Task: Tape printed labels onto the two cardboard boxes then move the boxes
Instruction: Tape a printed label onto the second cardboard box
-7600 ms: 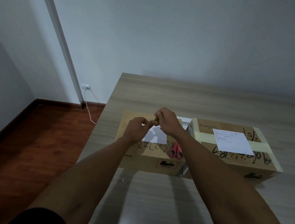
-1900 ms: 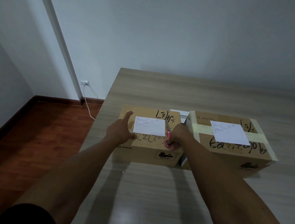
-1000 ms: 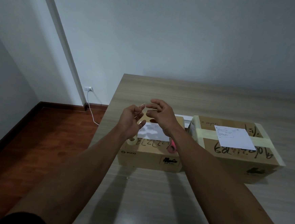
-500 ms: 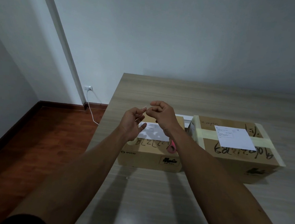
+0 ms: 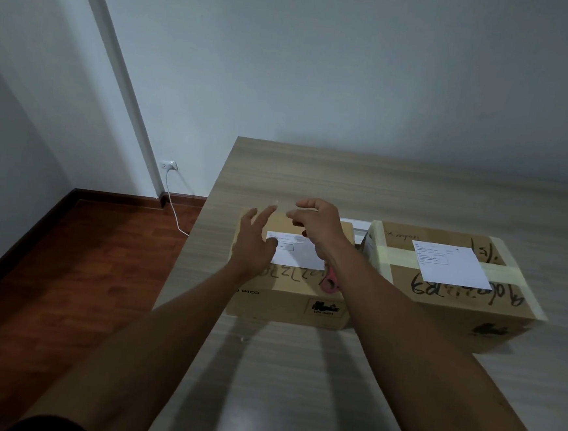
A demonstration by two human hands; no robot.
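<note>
White printed paper label (image 5: 298,254) lies loose on the left brown cardboard box (image 5: 291,284), long axis left-right, directly beneath my hands. Left hand (image 5: 255,243) spread, nearer it; right hand (image 5: 316,223) loosely curled, whether it pinches tape I cannot tell.

scissors (image 5: 330,283) mostly hidden, label print (image 5: 434,258) unreadable

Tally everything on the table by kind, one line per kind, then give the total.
Cardboard boxes: 2, left box and right box
Printed labels: 2, one on the left box, one on the right box
Scissors: 1, red handles on the left box
Total: 5
</note>
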